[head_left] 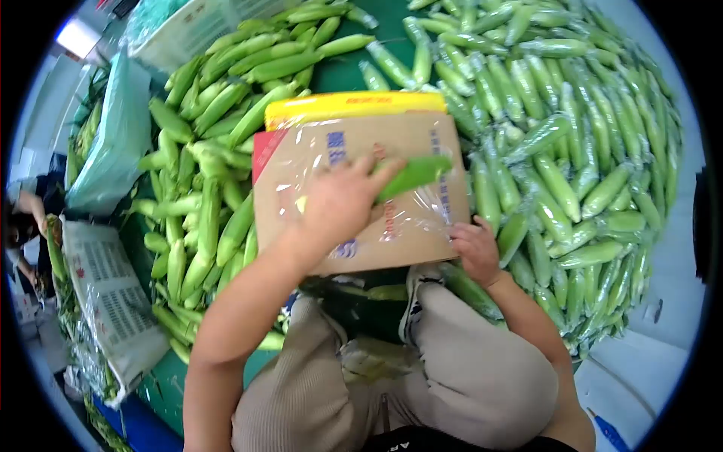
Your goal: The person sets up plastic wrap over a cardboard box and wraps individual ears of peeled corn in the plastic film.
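A flat cardboard box (301, 166) covered with clear film lies in front of my knees, with a yellow packet (354, 105) along its far edge. Over the box, my left hand (343, 200) has its fingers on a green corn cob (414, 177), which lies across the film. My right hand (476, 245) rests at the box's near right corner, its fingers curled at the edge. Whether anything is under those fingers cannot be made out. Unwrapped cobs (211, 218) lie heaped on the left, film-wrapped cobs (557, 181) on the right.
A white crate (188, 34) stands at the back left, another (113, 301) at the left beside a green plastic bag (113, 143). Another person's hand (32, 207) shows at the far left. Green table surface (388, 19) shows between the heaps.
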The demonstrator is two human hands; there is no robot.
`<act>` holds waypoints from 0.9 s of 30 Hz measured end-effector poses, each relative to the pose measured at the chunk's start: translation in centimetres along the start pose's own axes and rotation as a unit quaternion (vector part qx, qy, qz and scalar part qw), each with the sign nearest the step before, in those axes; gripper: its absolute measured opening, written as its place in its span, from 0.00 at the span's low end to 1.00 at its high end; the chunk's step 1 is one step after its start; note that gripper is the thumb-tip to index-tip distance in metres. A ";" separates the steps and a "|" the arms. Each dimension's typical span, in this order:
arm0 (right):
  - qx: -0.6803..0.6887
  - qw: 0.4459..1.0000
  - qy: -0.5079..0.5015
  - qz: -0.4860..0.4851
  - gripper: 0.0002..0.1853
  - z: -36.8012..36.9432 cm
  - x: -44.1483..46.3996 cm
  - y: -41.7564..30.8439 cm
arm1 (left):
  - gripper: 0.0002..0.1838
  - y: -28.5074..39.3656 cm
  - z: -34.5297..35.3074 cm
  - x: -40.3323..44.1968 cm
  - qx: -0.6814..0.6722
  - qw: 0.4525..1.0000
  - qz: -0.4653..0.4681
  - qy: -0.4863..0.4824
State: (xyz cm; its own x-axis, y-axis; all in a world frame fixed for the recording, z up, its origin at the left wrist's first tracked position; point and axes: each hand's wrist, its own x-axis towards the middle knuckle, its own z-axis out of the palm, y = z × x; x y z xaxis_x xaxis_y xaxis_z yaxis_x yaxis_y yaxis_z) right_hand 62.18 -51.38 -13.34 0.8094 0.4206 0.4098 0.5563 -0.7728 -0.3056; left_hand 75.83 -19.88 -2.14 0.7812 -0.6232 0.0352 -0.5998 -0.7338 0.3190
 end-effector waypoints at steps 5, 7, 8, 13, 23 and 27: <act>0.103 0.962 0.085 0.237 0.06 -2.5 2.2 0.6 | 0.39 -0.4 4.6 0.8 0.026 0.997 0.070 0.000; 0.246 0.903 0.135 0.324 0.04 -1.9 6.1 0.3 | 0.38 -0.6 4.1 0.7 0.005 0.999 0.038 -0.028; 0.300 0.887 0.161 0.313 0.05 -1.3 9.0 0.4 | 0.37 -0.8 4.1 0.8 0.004 0.998 0.049 -0.027; 0.193 0.960 -0.005 0.203 0.06 4.4 16.6 1.0 | 0.39 -2.1 4.4 1.2 0.008 0.996 0.088 0.006; -0.016 0.997 -0.080 -0.001 0.48 5.8 14.1 -2.5 | 0.37 -5.4 6.5 -1.5 -0.109 0.960 0.154 0.207; -0.035 0.992 -0.115 -0.044 0.54 3.8 14.0 -2.1 | 0.47 -7.2 6.9 -12.5 -0.114 0.967 -0.017 0.226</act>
State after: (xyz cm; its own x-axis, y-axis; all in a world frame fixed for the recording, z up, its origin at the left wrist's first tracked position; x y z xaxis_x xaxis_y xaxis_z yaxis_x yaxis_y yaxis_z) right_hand 73.06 -42.08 -10.19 0.7844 0.5790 0.2224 0.6187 -0.7562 -0.2131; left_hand 69.21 -8.63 -11.39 0.8267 -0.3793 0.4156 -0.5587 -0.6409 0.5265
